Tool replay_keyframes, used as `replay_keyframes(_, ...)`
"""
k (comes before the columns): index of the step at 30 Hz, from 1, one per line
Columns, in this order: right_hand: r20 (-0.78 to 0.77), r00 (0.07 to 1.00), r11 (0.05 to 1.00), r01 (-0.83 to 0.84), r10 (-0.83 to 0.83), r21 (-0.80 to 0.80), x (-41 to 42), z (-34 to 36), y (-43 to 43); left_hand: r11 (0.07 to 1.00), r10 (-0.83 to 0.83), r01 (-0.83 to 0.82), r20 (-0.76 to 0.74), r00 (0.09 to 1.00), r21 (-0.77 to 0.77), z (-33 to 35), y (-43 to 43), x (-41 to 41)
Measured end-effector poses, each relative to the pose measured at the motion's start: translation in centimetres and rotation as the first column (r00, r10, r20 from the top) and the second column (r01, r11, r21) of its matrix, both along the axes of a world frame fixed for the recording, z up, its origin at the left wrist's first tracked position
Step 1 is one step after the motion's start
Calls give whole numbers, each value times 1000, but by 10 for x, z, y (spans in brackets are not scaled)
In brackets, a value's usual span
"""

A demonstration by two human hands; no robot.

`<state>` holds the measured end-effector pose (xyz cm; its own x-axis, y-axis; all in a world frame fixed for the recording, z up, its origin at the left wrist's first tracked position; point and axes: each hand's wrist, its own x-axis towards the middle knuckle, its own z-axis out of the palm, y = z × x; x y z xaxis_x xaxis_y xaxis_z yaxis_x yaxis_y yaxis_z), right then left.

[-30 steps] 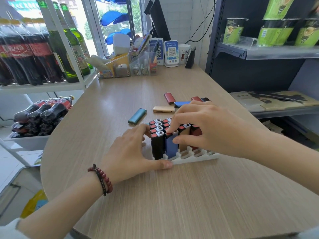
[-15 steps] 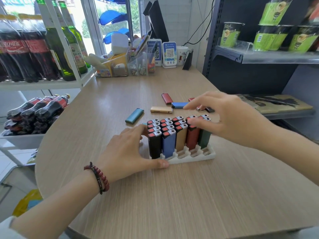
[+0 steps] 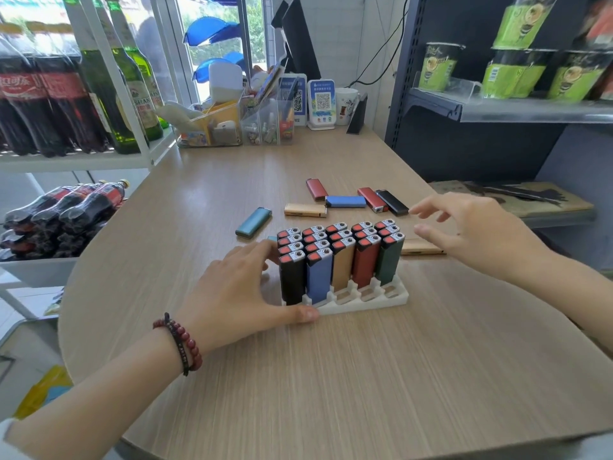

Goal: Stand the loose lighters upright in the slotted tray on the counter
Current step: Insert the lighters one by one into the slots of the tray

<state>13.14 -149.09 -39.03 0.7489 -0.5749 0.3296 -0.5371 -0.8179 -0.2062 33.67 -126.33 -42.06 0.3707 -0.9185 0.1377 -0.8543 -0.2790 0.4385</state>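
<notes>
A white slotted tray (image 3: 365, 302) sits mid-counter with several lighters standing upright in it; the front row runs black, blue, gold, red (image 3: 365, 263) and green (image 3: 389, 260). My left hand (image 3: 238, 290) lies against the tray's left end, thumb along its front edge. My right hand (image 3: 471, 234) hovers right of the tray, fingers spread, holding nothing. Loose lighters lie flat behind the tray: teal (image 3: 253, 221), gold (image 3: 305, 210), blue (image 3: 345, 201), two red ones (image 3: 316, 189) (image 3: 373, 199) and black (image 3: 392, 202). Another gold lighter (image 3: 421, 248) lies under my right hand.
Clear organisers with small goods (image 3: 232, 127) and QR code stands (image 3: 321, 104) line the counter's far end. A white rack of bottles (image 3: 83, 94) stands left. A dark shelf unit with green cups (image 3: 504, 74) rises on the right.
My right hand let go of the green lighter in the tray's right column and drew back to the right, fingers opening. My left hand stayed at the tray.
</notes>
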Motion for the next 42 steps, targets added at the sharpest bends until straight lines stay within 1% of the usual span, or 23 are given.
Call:
replay_keyframes(3,-170,984,997,60,-52,42,-2,-12,-8,1000,5,-5,-3,1000,-9,-1,0,0)
replay_keyframes(5,-294,951,991,120,-98,57,-4,-18,-13,1000,10,-10,-7,1000,-20,-1,0,2)
replay_keyframes(6,-329,937,989,140,-114,57,-5,-20,-15,1000,10,-11,-11,1000,-27,-2,-1,3)
replay_keyframes(9,-353,929,985,150,-112,83,-8,-22,-18,999,9,-10,-28,1000,-30,-2,-1,4)
replay_keyframes(12,-348,933,991,120,-92,61,-9,-20,-14,1000,5,-6,-41,999,-31,-2,0,4)
replay_keyframes(15,-306,949,990,108,-76,88,-13,-19,-12,999,9,-10,-38,999,-32,-1,-1,4)
replay_keyframes(19,-205,977,991,86,-63,102,-19,-18,-11,999,25,-26,-47,999,-22,0,-2,3)
replay_keyframes(21,-114,992,992,68,-56,102,-20,-17,-11,999,34,-34,-49,998,-12,1,-2,2)
replay_keyframes(23,11,999,994,41,-42,99,-19,-12,-8,999,34,-34,-41,999,-10,0,-2,1)
replay_keyframes(27,219,975,998,-36,23,57,-17,4,4,1000,23,-23,-37,999,-16,-1,-2,3)
replay_keyframes(30,334,940,996,-91,77,26,-14,13,11,1000,28,-29,-37,999,-7,0,-2,2)
replay_keyframes(32,376,921,993,-116,100,20,-11,16,15,1000,23,-23,-29,999,-9,0,-2,2)
replay_keyframes(35,394,909,987,-157,135,24,-7,22,23,1000,19,-20,-28,999,-17,1,-2,1)
replay_keyframes(37,391,903,975,-214,175,58,-5,27,30,1000,23,-24,-31,999,-17,1,-1,0)
replay_keyframes(38,390,899,961,-259,201,102,-4,30,34,1000,22,-23,-34,999,-20,2,-1,1)
replay_keyframes(39,393,891,936,-310,226,167,-3,33,39,999,19,-20,-37,999,-25,2,-1,1)
replay_keyframes(41,412,873,857,-405,260,318,-1,37,47,999,15,-16,-43,999,-33,2,-1,2)
replay_keyframes(42,411,869,825,-433,275,364,0,39,51,999,15,-16,-46,999,-36,2,-1,2)
